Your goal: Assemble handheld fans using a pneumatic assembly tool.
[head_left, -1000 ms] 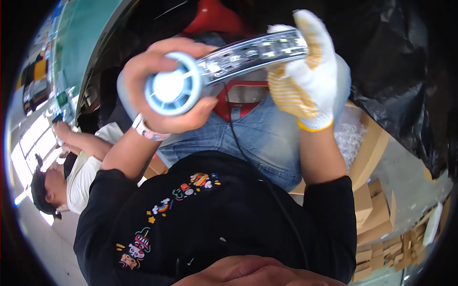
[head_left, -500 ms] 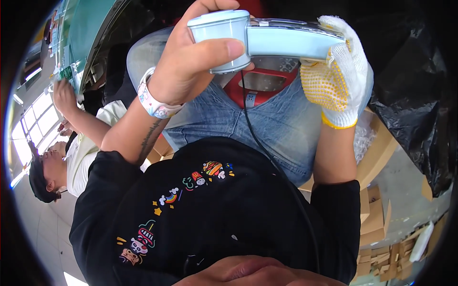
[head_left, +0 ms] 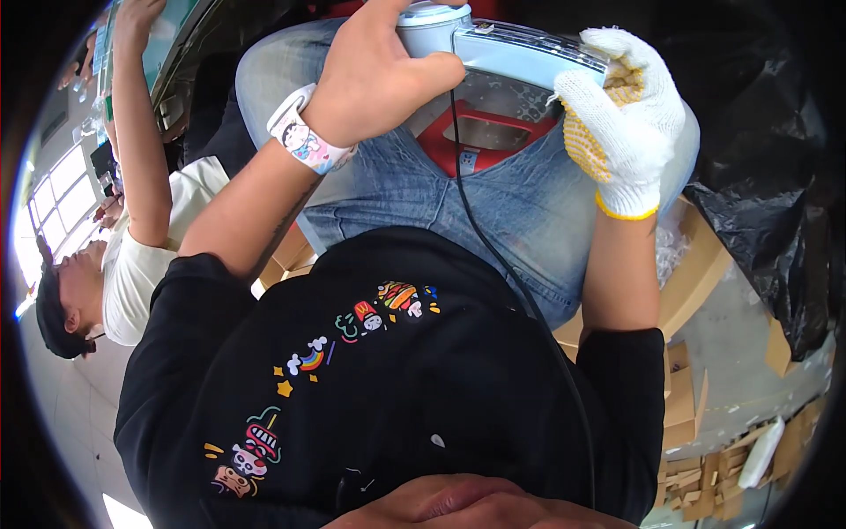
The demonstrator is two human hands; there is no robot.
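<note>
A light-blue handheld appliance (head_left: 520, 58) with a round head and a long handle is up over my lap, held between both hands. My bare left hand (head_left: 374, 81), with a white patterned band (head_left: 304, 137) at its wrist, wraps around the round head; its upper fingers run out of the picture. On my right hand (head_left: 633, 128) is a white knitted glove with yellow dots. Its thumb and fingers close on the handle's far end. A shiny, transparent-looking strip runs along the handle's upper side. The appliance's exact kind is unclear.
Between my knees is a red object (head_left: 476, 141) with an opening. A thin black cable (head_left: 493, 247) hangs down over my shirt. To the right are black plastic sheeting (head_left: 758, 176) and cardboard boxes (head_left: 692, 273). Another person (head_left: 141, 282) is at the left, arm raised.
Both ends of the appliance have shifted, with the round head moving up and right in the picture and the handle now sloping down to the right. The other person's arm has gone higher.
</note>
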